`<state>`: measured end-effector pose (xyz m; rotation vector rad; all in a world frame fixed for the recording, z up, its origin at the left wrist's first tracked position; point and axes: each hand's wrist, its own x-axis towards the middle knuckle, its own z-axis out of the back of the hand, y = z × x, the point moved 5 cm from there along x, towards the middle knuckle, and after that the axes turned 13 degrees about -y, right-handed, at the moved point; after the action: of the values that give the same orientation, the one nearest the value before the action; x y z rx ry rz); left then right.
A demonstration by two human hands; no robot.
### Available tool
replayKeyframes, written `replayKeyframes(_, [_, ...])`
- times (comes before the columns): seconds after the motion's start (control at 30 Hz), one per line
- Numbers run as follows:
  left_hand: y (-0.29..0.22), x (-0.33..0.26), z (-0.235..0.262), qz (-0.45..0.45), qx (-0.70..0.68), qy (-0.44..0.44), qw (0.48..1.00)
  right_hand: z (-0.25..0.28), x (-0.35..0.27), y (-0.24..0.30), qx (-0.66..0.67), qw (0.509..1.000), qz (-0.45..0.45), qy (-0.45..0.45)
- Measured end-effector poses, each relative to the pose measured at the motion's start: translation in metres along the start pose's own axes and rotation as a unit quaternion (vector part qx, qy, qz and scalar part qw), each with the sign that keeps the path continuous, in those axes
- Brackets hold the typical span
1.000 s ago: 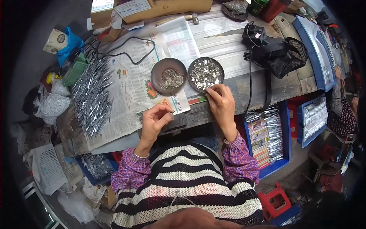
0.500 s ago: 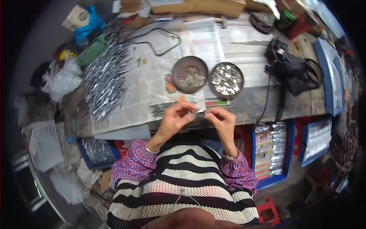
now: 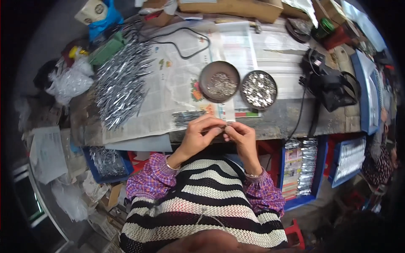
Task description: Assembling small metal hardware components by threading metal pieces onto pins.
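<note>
My left hand [image 3: 201, 134] and my right hand [image 3: 239, 135] meet at the near edge of the workbench, fingertips pinched together on a thin, small metal part [image 3: 224, 127] between them. Just beyond the fingers lies a short row of thin silvery metal pieces [image 3: 187, 117] on newspaper [image 3: 173, 88]. Farther back stand two round tins: a brown one [image 3: 219, 82] with small metal bits and a second tin [image 3: 258, 89] filled with shiny small parts.
A big heap of long silvery metal pieces [image 3: 120, 82] lies at the left of the newspaper. A black cable [image 3: 179, 46] runs behind. A black bag [image 3: 333, 86] sits at the right. Blue trays [image 3: 301, 170] of packed parts stand below the bench.
My right hand came back from the shiny tin and joined my left hand at the bench edge. The view has shifted, so the bench now sits higher in the picture.
</note>
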<state>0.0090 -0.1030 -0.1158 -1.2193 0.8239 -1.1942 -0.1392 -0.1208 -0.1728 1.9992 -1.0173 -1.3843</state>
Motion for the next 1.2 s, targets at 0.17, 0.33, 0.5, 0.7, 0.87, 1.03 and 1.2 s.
replayKeyframes(0.17, [-0.001, 0.001, 0.004, 0.008, 0.008, -0.019, 1.0, -0.008, 0.0, 0.001, 0.024, 0.999, 0.023, 0.002])
replayKeyframes(0.33, [-0.011, 0.001, 0.0, -0.084, 0.085, -0.023, 0.993, -0.008, -0.003, 0.007, 0.013, 0.998, 0.057, -0.017])
replayKeyframes(0.5, [0.002, -0.001, -0.001, 0.013, -0.011, -0.001, 1.0, -0.003, -0.008, 0.013, -0.019, 0.992, 0.122, -0.028])
replayKeyframes(0.7, [0.006, -0.003, -0.004, 0.14, -0.119, 0.044, 0.982, -0.004, -0.011, 0.019, -0.041, 0.985, 0.166, -0.022])
replayKeyframes(0.87, [-0.001, -0.003, 0.0, 0.024, -0.018, 0.013, 0.999, -0.005, -0.009, 0.017, -0.011, 0.992, 0.121, -0.019])
replayKeyframes(1.03, [0.004, -0.003, -0.004, 0.139, -0.114, 0.034, 0.983, -0.003, -0.01, 0.017, -0.027, 0.987, 0.157, -0.024])
replayKeyframes(1.2, [0.022, -0.014, -0.008, 0.31, -0.246, 0.096, 0.913, -0.003, -0.012, 0.024, -0.073, 0.967, 0.242, -0.014])
